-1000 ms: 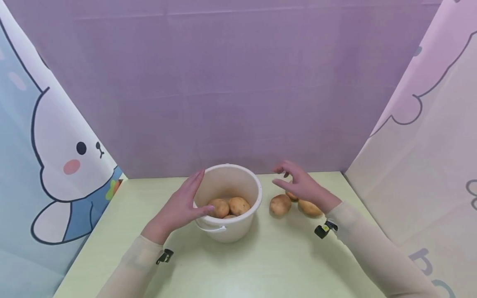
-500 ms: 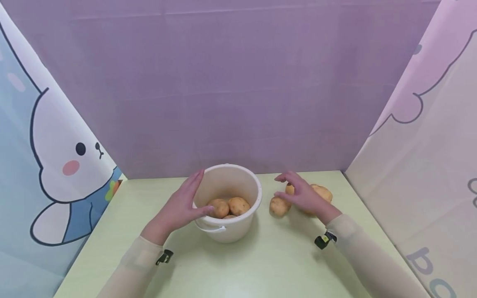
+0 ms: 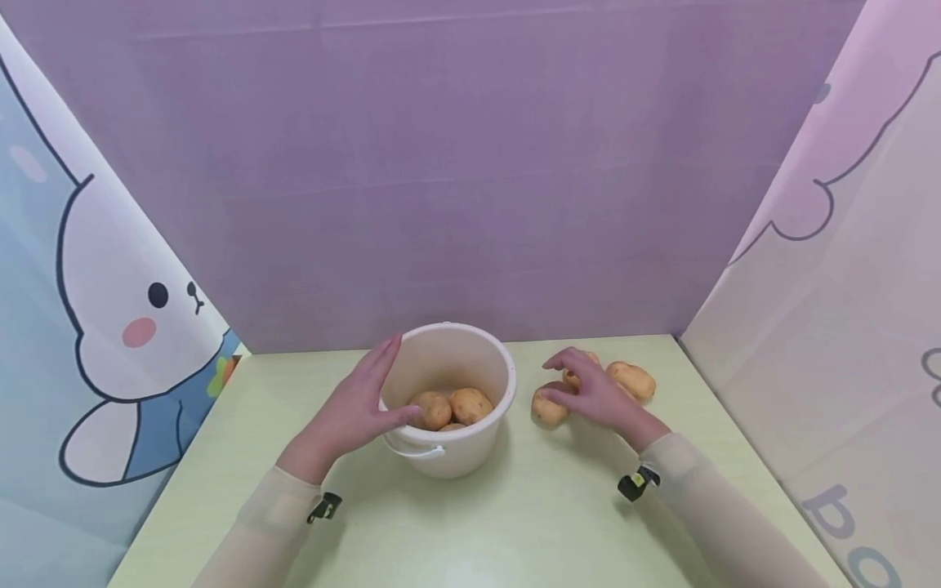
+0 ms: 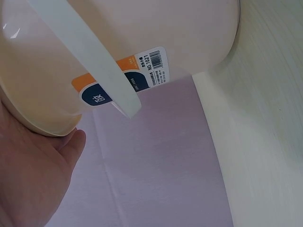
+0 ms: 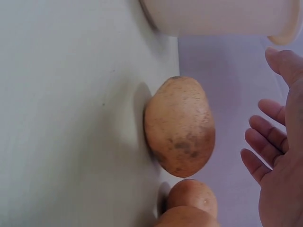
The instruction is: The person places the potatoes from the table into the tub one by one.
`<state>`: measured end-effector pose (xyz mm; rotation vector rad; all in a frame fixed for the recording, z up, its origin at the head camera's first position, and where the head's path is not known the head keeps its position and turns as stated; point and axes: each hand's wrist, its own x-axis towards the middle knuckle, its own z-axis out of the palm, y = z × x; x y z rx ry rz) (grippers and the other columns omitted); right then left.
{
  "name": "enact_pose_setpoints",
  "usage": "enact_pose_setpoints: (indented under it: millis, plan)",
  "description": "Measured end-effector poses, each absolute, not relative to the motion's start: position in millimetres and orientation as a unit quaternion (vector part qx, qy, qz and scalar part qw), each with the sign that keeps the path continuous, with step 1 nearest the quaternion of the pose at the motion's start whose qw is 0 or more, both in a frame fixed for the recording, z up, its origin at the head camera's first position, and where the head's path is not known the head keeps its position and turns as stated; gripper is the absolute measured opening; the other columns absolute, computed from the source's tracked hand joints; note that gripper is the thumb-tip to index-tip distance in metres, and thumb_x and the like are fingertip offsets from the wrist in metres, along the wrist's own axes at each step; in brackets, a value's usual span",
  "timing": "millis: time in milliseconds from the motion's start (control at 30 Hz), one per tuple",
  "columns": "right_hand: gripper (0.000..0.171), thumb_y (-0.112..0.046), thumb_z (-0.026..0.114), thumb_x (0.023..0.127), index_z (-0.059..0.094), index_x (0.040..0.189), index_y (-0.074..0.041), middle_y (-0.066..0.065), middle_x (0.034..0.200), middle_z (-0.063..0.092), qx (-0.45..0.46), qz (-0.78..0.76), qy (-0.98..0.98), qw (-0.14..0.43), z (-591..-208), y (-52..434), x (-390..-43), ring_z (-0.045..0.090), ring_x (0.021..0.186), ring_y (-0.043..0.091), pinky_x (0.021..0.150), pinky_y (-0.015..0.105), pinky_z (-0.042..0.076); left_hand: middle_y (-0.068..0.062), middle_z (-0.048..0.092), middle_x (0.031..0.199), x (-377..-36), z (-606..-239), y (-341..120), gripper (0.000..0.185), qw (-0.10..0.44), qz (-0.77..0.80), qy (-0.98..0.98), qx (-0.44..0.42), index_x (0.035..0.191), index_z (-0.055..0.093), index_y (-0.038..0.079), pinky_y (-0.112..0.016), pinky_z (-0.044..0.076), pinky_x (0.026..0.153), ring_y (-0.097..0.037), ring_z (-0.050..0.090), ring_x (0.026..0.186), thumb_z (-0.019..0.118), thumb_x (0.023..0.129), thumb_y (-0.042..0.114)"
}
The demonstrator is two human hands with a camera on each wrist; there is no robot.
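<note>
My left hand [image 3: 356, 416] rests at the left rim of a white bucket [image 3: 452, 457], its fingers extended along the rim and its thumb reaching over the opening. Several brown potatoes [image 3: 471, 406] lie inside. In the left wrist view the same hand [image 4: 38, 165] touches the rim, and the bucket's handle [image 4: 90, 54] hangs in front of a label. Over the table potatoes, my right hand [image 3: 591, 392] hovers with fingers bent loosely and thumb apart. It partly covers the nearest potato [image 3: 547, 410]. The right wrist view shows a gap between this hand [image 5: 284, 156] and a dark-blotched potato [image 5: 180, 127].
A potato [image 3: 632, 381] lies to the right of my right hand, and another [image 3: 572, 377] sits partly hidden behind its fingers. The pale green table [image 3: 470, 539] meets a purple cloth [image 3: 470, 180] at the back. Printed panels [image 3: 867, 327] stand at both sides.
My right hand has come down and slightly forward toward me, over the nearest potato, uncovering the right-hand one. My left hand and the bucket have stayed in place.
</note>
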<state>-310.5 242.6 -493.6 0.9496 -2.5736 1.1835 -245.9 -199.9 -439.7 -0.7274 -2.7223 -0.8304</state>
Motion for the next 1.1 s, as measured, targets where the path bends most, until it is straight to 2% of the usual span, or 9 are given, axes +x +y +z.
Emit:
enact_pose_setpoints:
  millis: [133,267,467,567,733,833,1100]
  plan:
    - [0.04,-0.021,0.088,0.098,0.069,0.132,-0.01,0.002,0.127,0.066,0.324,0.411,-0.849,0.066,-500.5,241.8,-310.9,0.06,0.112,0.036,0.096,0.061,0.054,-0.016,0.024,0.182,-246.1,-439.5,-200.0,0.117,0.099,-0.279,-0.923,-0.245,0.178,0.017,0.01,-0.068,0.032,0.128,-0.042,0.028,0.165,0.084,0.094,0.055]
    - [0.044,-0.024,0.088,0.098,0.067,0.134,-0.011,0.009,0.133,0.065,0.317,0.412,-0.853,0.052,-506.4,242.2,-310.2,0.062,0.118,0.045,0.1,0.06,0.055,-0.017,0.025,0.181,-246.2,-439.2,-199.9,0.118,0.098,-0.278,-0.923,-0.246,0.178,0.017,0.01,-0.068,0.032,0.128,-0.042,0.028,0.165,0.083,0.094,0.058]
    - [0.052,-0.035,0.09,0.096,0.067,0.138,-0.015,0.007,0.144,0.063,0.3,0.37,-0.878,0.051,-514.4,241.9,-310.9,0.058,0.136,0.035,0.115,0.058,0.049,-0.017,0.024,0.182,-246.1,-439.9,-200.2,0.117,0.1,-0.28,-0.922,-0.247,0.178,0.017,0.009,-0.068,0.031,0.128,-0.042,0.027,0.165,0.086,0.094,0.052]
    - [0.057,-0.035,0.092,0.094,0.068,0.14,-0.012,0.005,0.146,0.061,0.3,0.36,-0.882,0.048,-518.1,240.3,-311.3,0.055,0.139,0.03,0.12,0.056,0.046,-0.017,0.024,0.182,-246.5,-440.6,-200.4,0.117,0.101,-0.281,-0.922,-0.247,0.178,0.016,0.009,-0.068,0.031,0.128,-0.043,0.027,0.165,0.087,0.094,0.049]
    - [0.068,-0.039,0.093,0.093,0.067,0.146,-0.006,0.006,0.149,0.06,0.302,0.341,-0.889,0.044,-526.0,238.7,-313.0,0.054,0.142,0.03,0.122,0.056,0.045,-0.017,0.024,0.182,-247.0,-440.8,-200.9,0.117,0.102,-0.28,-0.922,-0.248,0.178,0.017,0.009,-0.068,0.031,0.128,-0.043,0.027,0.165,0.085,0.094,0.053]
    - [0.074,-0.045,0.092,0.092,0.066,0.149,-0.007,0.005,0.151,0.061,0.305,0.317,-0.897,0.048,-529.2,236.7,-313.7,0.054,0.143,0.032,0.122,0.058,0.044,-0.017,0.024,0.182,-247.2,-441.0,-201.3,0.117,0.102,-0.281,-0.921,-0.249,0.178,0.016,0.01,-0.069,0.031,0.128,-0.042,0.027,0.165,0.084,0.094,0.056]
    - [0.076,-0.047,0.094,0.089,0.067,0.149,-0.009,0.005,0.15,0.064,0.3,0.277,-0.911,0.055,-539.2,233.0,-317.5,0.054,0.142,0.033,0.121,0.059,0.045,-0.017,0.024,0.182,-247.5,-441.2,-200.3,0.117,0.102,-0.281,-0.921,-0.248,0.178,0.016,0.01,-0.07,0.032,0.127,-0.043,0.027,0.165,0.087,0.094,0.048]
